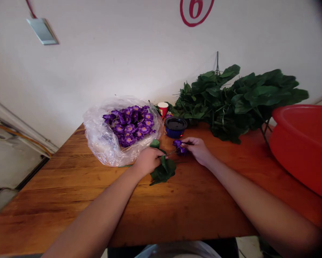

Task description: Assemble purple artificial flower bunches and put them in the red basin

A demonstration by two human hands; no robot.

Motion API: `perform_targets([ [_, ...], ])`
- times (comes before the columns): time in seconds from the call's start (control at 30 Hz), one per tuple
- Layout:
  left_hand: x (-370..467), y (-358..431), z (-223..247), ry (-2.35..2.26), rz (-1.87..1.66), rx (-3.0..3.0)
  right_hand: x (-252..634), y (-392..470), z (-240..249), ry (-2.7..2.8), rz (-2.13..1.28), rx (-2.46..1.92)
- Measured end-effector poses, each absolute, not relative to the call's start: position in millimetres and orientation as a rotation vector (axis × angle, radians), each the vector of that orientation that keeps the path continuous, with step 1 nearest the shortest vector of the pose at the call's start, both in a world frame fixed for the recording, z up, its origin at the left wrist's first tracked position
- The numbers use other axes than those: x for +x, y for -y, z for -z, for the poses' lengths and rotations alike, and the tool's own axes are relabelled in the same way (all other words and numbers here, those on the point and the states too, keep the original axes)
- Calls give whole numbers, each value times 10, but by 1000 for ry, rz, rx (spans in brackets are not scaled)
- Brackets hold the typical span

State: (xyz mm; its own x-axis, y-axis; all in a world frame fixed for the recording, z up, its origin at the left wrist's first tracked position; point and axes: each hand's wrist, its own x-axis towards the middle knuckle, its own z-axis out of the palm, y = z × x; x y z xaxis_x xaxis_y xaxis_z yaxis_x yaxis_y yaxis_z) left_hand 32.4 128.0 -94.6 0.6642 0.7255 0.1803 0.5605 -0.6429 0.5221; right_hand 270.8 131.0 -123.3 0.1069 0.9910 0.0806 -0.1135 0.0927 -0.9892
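My left hand [147, 160] is closed around the stem of a green leaf spray [163, 171], whose leaves spread below and beside the fingers. Opposite it, my right hand [196, 149] pinches a purple artificial flower [179, 146]. A thin stem runs between the two hands and meets the flower. Just behind them stands a small blue pot with a black top [175, 126] and a red light on its side. A clear plastic bag [96, 143] lies open to the left, full of purple flowers [130, 125].
Bunches of green artificial leaves [231, 96] lean at the back right against the wall. A large red basin [301, 147] stands at the right. Behind the pot is a red and white paper cup [163, 108]. The wooden table [69, 186] ends at a front edge near my body.
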Motion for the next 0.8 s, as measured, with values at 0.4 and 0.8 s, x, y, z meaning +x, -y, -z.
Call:
perform_targets([
  [0.4, 346, -1252, 906, -1062, -536, 2357, 2712, -1254, 1176, 1141, -1098, -1135],
  [0.8, 353, -1256, 915, -1092, -521, 2325, 2707, -1248, 1209, 1113, -1127, -1115],
])
